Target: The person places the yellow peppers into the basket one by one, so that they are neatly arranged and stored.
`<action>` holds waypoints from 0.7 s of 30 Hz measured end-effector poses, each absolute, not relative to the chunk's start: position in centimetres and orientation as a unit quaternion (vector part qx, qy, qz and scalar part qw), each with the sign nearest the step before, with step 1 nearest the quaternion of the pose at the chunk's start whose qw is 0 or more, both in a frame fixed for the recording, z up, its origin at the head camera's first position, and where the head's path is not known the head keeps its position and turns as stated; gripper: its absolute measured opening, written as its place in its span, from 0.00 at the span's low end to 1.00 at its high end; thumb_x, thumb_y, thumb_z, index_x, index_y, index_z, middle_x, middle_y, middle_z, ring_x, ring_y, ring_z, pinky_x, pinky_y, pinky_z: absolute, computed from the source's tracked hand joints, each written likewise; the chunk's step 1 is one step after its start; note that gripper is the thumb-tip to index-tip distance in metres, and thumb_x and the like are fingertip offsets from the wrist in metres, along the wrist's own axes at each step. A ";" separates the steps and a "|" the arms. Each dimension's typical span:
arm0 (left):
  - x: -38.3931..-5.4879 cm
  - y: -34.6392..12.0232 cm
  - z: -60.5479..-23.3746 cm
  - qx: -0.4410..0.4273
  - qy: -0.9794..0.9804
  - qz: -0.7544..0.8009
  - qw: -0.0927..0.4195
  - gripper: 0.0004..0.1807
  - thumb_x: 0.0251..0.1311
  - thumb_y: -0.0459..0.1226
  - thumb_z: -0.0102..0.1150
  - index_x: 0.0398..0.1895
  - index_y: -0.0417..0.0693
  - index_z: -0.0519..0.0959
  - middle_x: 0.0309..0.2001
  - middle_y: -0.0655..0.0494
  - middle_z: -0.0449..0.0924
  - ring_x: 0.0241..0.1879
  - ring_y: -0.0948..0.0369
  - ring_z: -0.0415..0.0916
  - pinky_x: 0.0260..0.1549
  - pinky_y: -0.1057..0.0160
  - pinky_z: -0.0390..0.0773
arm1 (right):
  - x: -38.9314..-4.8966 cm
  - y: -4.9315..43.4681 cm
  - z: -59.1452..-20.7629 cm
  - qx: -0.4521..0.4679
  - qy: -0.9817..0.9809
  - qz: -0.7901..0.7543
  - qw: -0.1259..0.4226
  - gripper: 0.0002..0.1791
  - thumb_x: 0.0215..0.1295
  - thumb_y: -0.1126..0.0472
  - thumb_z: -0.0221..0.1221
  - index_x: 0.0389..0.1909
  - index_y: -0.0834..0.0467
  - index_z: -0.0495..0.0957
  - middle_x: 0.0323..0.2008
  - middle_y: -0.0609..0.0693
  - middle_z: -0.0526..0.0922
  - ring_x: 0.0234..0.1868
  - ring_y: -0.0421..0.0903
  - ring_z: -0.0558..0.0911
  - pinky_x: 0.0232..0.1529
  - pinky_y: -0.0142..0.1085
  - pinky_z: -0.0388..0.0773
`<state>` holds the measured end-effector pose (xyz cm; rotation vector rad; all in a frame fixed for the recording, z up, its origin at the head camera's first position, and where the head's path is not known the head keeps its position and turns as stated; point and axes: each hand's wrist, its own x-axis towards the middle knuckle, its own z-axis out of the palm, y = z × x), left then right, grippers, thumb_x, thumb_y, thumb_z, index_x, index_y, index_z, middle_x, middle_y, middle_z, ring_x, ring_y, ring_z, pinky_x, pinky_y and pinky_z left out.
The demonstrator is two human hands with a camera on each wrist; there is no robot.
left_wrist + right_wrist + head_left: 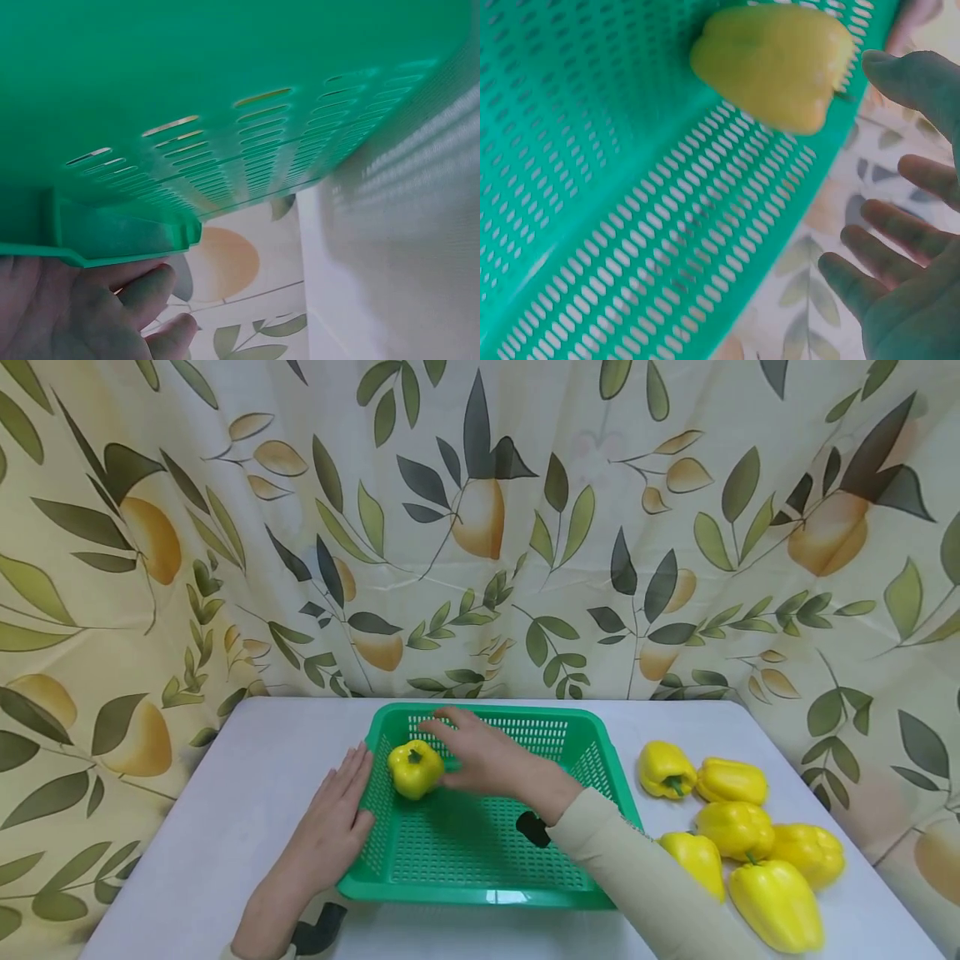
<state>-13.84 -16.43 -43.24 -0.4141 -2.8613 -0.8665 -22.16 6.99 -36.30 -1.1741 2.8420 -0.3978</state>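
Observation:
A green plastic basket [480, 896] with slotted walls stands on the table. One yellow bell pepper [415, 769] sits inside at its left end, stem up in the head view. My right hand [487, 752] is over the basket just right of this pepper, fingers spread and apart from it in the right wrist view. Nothing lies between the right fingers [870, 277]. My left hand [330, 818] rests against the basket's left rim with its fingers straight. In the left wrist view, that hand [90, 315] touches the underside of the rim.
Several yellow bell peppers [735, 831] lie in a group on the white table [292, 735], right of the basket. My right sleeve [637, 868] passes over the basket's right rim, close to them. A curtain [525, 527] with a fruit and leaf print hangs behind the table.

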 end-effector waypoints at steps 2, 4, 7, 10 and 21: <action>-13.9 -16.4 -43.3 -0.135 -0.947 -0.287 0.061 0.37 0.65 0.32 0.46 0.78 0.39 0.51 0.80 0.48 0.44 0.80 0.48 0.42 0.75 0.39 0.49 | -21.9 7.9 -35.8 -0.373 0.917 -0.138 0.015 0.41 0.58 0.55 0.70 0.72 0.53 0.65 0.72 0.56 0.64 0.70 0.53 0.68 0.65 0.46 0.75; -13.9 -16.4 -43.3 -0.135 -0.947 -0.284 0.061 0.37 0.65 0.33 0.46 0.78 0.39 0.51 0.80 0.47 0.45 0.80 0.48 0.43 0.75 0.39 0.49 | -21.6 8.8 -35.4 -0.366 0.919 -0.143 0.010 0.40 0.59 0.54 0.69 0.72 0.53 0.65 0.72 0.56 0.64 0.70 0.53 0.69 0.64 0.47 0.75; -13.9 -16.5 -43.3 -0.132 -0.949 -0.279 0.060 0.37 0.65 0.33 0.46 0.78 0.39 0.51 0.80 0.47 0.44 0.79 0.47 0.43 0.75 0.39 0.50 | -21.3 9.9 -35.1 -0.363 0.920 -0.146 0.004 0.39 0.59 0.54 0.69 0.71 0.52 0.66 0.71 0.57 0.65 0.69 0.54 0.70 0.62 0.46 0.76; -13.9 -16.5 -43.3 -0.133 -0.949 -0.278 0.061 0.37 0.65 0.33 0.46 0.78 0.38 0.51 0.80 0.47 0.44 0.79 0.47 0.43 0.75 0.39 0.49 | -20.9 11.1 -34.8 -0.352 0.925 -0.146 -0.005 0.38 0.60 0.53 0.69 0.70 0.52 0.67 0.71 0.57 0.66 0.67 0.53 0.71 0.61 0.46 0.78; -13.9 -16.5 -43.3 -0.136 -0.949 -0.277 0.063 0.37 0.65 0.33 0.45 0.78 0.38 0.51 0.80 0.46 0.45 0.79 0.47 0.43 0.75 0.39 0.50 | -18.8 16.3 -35.0 -0.303 0.939 -0.154 -0.051 0.35 0.57 0.54 0.70 0.67 0.54 0.71 0.69 0.60 0.68 0.66 0.58 0.72 0.58 0.52 0.79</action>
